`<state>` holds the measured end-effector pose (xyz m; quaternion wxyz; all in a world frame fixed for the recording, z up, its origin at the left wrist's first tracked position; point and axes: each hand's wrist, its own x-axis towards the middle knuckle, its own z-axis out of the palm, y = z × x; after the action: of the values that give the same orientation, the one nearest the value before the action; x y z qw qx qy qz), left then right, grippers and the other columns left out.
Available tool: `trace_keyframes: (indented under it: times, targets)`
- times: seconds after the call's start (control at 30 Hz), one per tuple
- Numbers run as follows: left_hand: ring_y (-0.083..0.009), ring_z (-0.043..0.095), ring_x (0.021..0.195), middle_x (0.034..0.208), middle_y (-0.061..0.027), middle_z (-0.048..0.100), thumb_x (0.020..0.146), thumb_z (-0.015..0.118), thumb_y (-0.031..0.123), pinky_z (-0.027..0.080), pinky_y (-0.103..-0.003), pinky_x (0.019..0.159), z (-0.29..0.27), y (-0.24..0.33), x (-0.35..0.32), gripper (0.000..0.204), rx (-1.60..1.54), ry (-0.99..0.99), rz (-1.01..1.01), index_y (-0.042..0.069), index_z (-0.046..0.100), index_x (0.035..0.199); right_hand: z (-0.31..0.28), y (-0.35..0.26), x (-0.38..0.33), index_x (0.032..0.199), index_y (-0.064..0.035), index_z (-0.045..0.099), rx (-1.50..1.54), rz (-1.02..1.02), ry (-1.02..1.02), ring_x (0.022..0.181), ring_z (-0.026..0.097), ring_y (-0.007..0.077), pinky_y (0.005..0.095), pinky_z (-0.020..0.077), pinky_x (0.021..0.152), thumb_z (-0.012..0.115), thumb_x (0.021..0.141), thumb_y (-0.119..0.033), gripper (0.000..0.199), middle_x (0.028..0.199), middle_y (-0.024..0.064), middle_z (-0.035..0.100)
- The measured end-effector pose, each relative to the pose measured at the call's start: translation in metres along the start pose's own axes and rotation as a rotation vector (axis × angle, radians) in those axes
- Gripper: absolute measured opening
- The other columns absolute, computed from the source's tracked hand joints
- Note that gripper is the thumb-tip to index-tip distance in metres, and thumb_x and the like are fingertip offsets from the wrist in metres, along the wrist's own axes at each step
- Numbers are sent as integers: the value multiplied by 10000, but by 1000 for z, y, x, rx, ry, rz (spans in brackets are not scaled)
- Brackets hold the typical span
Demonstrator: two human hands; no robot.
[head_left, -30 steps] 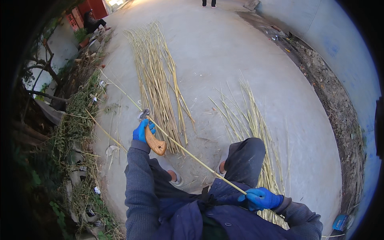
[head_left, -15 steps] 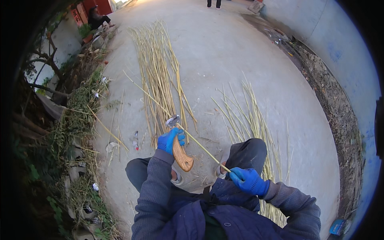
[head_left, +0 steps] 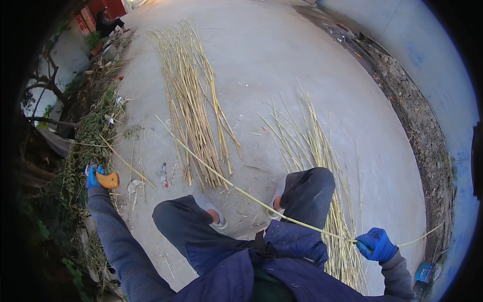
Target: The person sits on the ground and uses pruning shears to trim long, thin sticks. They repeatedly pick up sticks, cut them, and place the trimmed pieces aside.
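Observation:
My right hand (head_left: 376, 245), in a blue glove, is closed around a long thin yellow-green stalk (head_left: 261, 203). The stalk runs from the far left past my knees and out beyond the hand on the right. Far out to the left, my left hand (head_left: 94, 177), also blue-gloved, grips a tool with a curved wooden handle (head_left: 108, 180). Its metal head is mostly hidden behind the fingers. A bundle of stalks (head_left: 188, 105) lies on the ground ahead of my feet. More stalks (head_left: 334, 201) lie beside and under my right leg.
Weeds and stones (head_left: 83, 156) edge the concrete (head_left: 251, 75) on the left. At right runs a dirt strip (head_left: 407, 108) below a pale blue wall (head_left: 443, 95). A blue container (head_left: 424, 272) stands near that wall. A person (head_left: 109, 24) sits at the far left.
My left hand has swung far left with the tool, away from the stalk. My right hand has moved right and slightly down, drawing the stalk along. The standing person's legs have left the view.

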<state>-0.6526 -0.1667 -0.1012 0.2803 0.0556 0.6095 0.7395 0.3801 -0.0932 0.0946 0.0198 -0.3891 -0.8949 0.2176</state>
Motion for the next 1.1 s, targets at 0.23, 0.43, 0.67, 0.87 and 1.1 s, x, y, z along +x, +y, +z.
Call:
trace_keyframes:
  times: [0.23, 0.43, 0.67, 0.87, 1.1]
  targets:
    - [-239, 442, 1288, 1443, -114, 440, 875, 675, 401, 384, -377, 1053, 49, -43, -74, 691, 69, -190, -121, 131, 405, 1451, 2, 46, 32, 820, -71, 650, -94, 162, 100, 529, 576, 326, 403, 457, 525, 626, 856, -166, 105, 614, 139, 574]
    - [-137, 596, 925, 1164, -58, 630, 895, 682, 348, 524, -301, 768, 190, -89, -197, 530, 189, -375, -170, 73, 539, 1325, 13, 91, 22, 883, -82, 661, -58, 344, 158, 563, 591, 329, 400, 477, 557, 585, 907, -208, 149, 659, 155, 592]
    - [-118, 621, 778, 1152, -89, 648, 920, 661, 324, 543, -248, 601, 278, -110, -268, 493, 187, -560, -215, 7, 561, 1284, 79, 141, -75, 949, -105, 679, 137, 757, -17, 663, 650, 306, 383, 520, 645, 520, 933, -256, 221, 728, 125, 657]
    - [-119, 631, 711, 1044, -89, 670, 943, 633, 301, 549, -235, 570, 280, -122, -274, 446, 196, -601, -325, -16, 571, 1251, 174, 157, -236, 1067, -167, 703, -151, 960, -488, 946, 683, 300, 425, 518, 833, 500, 883, -380, 347, 1001, 116, 714]
    - [-163, 620, 586, 792, -97, 669, 945, 629, 284, 527, -262, 516, 294, -111, -293, 401, 295, -618, -224, -48, 599, 1168, 137, 218, -249, 1016, -145, 724, -528, 1298, -660, 1026, 662, 304, 441, 497, 886, 563, 803, -299, 309, 1074, 123, 703]
